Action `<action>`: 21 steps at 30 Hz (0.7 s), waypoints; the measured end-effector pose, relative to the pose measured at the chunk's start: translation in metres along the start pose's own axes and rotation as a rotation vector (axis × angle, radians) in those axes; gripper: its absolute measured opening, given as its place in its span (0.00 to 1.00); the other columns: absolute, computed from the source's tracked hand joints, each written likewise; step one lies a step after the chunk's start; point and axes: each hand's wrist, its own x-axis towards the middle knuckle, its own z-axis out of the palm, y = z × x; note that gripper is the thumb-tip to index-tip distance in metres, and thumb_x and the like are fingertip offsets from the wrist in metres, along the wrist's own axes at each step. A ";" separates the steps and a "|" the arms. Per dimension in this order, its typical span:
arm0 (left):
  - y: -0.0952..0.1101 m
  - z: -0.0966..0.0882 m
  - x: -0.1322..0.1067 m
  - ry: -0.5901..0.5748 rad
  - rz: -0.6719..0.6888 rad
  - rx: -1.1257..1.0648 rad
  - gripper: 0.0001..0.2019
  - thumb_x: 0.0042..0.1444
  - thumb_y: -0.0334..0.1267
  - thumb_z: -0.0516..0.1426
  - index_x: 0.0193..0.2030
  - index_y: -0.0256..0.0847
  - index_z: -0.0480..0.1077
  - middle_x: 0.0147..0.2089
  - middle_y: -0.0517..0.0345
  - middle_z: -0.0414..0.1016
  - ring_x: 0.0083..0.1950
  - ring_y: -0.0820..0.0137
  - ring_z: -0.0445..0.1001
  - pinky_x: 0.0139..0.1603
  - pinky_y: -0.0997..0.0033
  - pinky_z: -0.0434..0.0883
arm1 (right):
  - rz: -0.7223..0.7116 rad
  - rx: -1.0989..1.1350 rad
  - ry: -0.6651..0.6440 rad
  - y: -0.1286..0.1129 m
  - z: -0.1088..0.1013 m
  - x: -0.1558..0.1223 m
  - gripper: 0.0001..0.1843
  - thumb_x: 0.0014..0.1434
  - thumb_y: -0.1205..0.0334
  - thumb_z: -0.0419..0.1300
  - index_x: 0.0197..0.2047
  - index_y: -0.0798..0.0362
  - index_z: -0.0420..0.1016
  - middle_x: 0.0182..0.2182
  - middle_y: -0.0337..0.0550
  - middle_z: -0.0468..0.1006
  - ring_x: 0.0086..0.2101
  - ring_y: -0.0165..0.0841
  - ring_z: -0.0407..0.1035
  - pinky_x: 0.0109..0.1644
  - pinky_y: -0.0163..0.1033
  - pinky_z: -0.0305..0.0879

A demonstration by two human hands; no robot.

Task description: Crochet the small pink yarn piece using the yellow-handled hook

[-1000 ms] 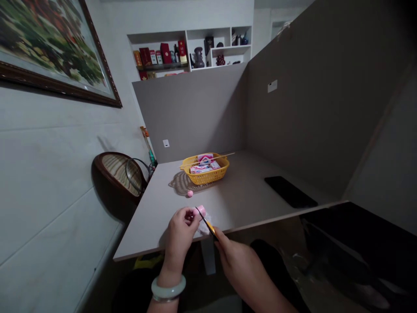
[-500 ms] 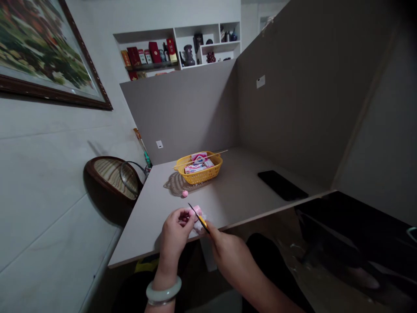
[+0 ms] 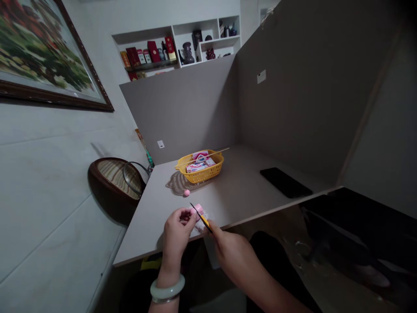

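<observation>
The black-tipped yellow tool (image 3: 202, 221) has tilted across the pink lump (image 3: 199, 210) (left fingers (image 3: 186, 216) clenched around it); right fingers (image 3: 216, 232) grip the tool.

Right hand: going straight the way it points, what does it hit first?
The pink piece, pinched in the left hand, just above white wrapping. The right hand grips a yellow-handled tool aimed at it; the black tip lies across the piece, though depth hides whether they touch.

Left hand (image 3: 176, 227) holding pink lump (image 3: 199, 211), right hand (image 3: 235, 254) holding yellow-handled knife (image 3: 204, 222) across it, yellow basket (image 3: 213, 173) beyond
</observation>
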 end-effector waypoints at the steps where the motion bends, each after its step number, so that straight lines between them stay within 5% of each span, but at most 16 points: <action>1: 0.001 0.000 -0.001 0.003 0.001 0.009 0.16 0.52 0.50 0.61 0.38 0.38 0.76 0.35 0.50 0.80 0.35 0.64 0.80 0.36 0.68 0.75 | -0.002 0.011 0.002 -0.001 0.001 0.002 0.28 0.64 0.72 0.46 0.66 0.51 0.64 0.37 0.44 0.84 0.35 0.39 0.80 0.31 0.34 0.63; 8: 0.004 -0.001 -0.004 0.031 0.035 0.054 0.17 0.53 0.52 0.61 0.38 0.37 0.76 0.37 0.49 0.80 0.35 0.64 0.79 0.36 0.68 0.76 | -0.021 0.004 0.001 0.009 0.011 -0.018 0.26 0.67 0.67 0.42 0.66 0.56 0.63 0.32 0.46 0.83 0.30 0.40 0.79 0.26 0.36 0.63; 16: 0.006 -0.002 -0.006 0.026 0.073 0.085 0.15 0.55 0.49 0.60 0.40 0.40 0.75 0.39 0.50 0.80 0.36 0.65 0.79 0.38 0.68 0.76 | -0.001 0.002 0.006 -0.001 0.005 0.004 0.30 0.64 0.73 0.44 0.67 0.53 0.62 0.36 0.48 0.84 0.33 0.39 0.80 0.30 0.34 0.65; 21: 0.005 -0.002 -0.006 0.057 0.114 0.097 0.13 0.55 0.48 0.60 0.38 0.39 0.75 0.38 0.51 0.80 0.37 0.65 0.79 0.37 0.69 0.76 | -0.037 -0.027 0.031 0.006 0.017 -0.013 0.28 0.65 0.70 0.43 0.66 0.57 0.64 0.33 0.48 0.84 0.30 0.39 0.79 0.26 0.35 0.63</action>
